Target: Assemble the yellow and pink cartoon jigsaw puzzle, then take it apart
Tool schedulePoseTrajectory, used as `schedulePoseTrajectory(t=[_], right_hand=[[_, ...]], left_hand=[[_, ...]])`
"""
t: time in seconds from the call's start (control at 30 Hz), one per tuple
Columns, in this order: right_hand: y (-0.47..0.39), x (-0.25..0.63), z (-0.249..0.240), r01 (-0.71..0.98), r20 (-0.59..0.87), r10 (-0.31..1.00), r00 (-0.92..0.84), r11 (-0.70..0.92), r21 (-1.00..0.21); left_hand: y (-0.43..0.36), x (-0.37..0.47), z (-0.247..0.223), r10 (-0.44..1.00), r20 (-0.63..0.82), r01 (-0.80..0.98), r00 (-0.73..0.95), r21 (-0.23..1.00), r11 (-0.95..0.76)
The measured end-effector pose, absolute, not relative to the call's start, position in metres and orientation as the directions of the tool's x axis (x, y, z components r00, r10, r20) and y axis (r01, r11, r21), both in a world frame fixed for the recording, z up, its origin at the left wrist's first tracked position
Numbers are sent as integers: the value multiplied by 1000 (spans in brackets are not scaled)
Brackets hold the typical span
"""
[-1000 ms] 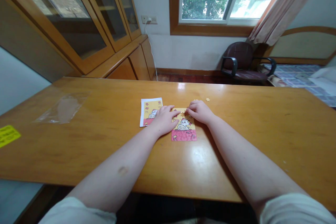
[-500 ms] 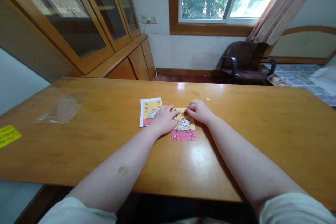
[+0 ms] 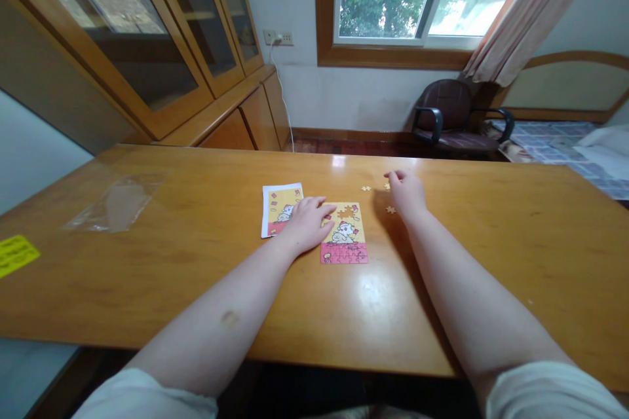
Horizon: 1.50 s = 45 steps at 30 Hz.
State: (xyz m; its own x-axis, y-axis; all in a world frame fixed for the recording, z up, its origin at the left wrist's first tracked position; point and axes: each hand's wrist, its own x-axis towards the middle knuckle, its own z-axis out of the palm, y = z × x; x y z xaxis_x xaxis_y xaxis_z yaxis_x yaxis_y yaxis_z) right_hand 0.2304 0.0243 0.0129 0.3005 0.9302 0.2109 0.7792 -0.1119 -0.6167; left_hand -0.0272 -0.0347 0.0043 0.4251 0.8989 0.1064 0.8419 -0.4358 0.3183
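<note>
A jigsaw puzzle (image 3: 344, 253), yellow above and pink below with a white cartoon animal, lies on the wooden table; a gap shows bare wood near its top. My left hand (image 3: 309, 222) rests open on its left edge, fingers spread, and covers part of a printed picture card (image 3: 272, 200) of the same design. To the right of the puzzle, my right hand (image 3: 407, 195) hovers over loose pieces, thumb and fingers pinched together. Whatever may be between those fingertips is too small to make out. One loose piece (image 3: 366, 188) lies left of that hand, another piece (image 3: 390, 210) below its fingers.
A clear plastic bag (image 3: 120, 203) lies on the left of the table (image 3: 206, 173), with a yellow label (image 3: 17, 255) near the left edge. Beyond the table stand a glass-door cabinet (image 3: 196, 88) and an armchair (image 3: 447, 111).
My right hand has moved from the puzzle's top edge to the right and away from me, over the loose pieces. The puzzle's gap is now uncovered. My left hand has stayed put.
</note>
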Motion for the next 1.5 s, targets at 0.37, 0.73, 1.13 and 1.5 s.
schedulePoseTrajectory(t=[0.37,0.73,1.13,1.5], right_hand=[[28,244,-2,971,118,982,147,-121,-206],[30,231,11,936,-55,976,209,-216,-278],[16,197,13,658,-67,939,-338,185,-730],[9,188,13,653,-82,917,-391,214,-726]], left_hand=[[-36,-27,9,904,87,834,419,358,-420],[-34,-27,5,907,124,834,403,358,-419],[-34,-28,4,887,108,815,449,357,-456],[-34,-28,2,888,122,826,443,329,-458]])
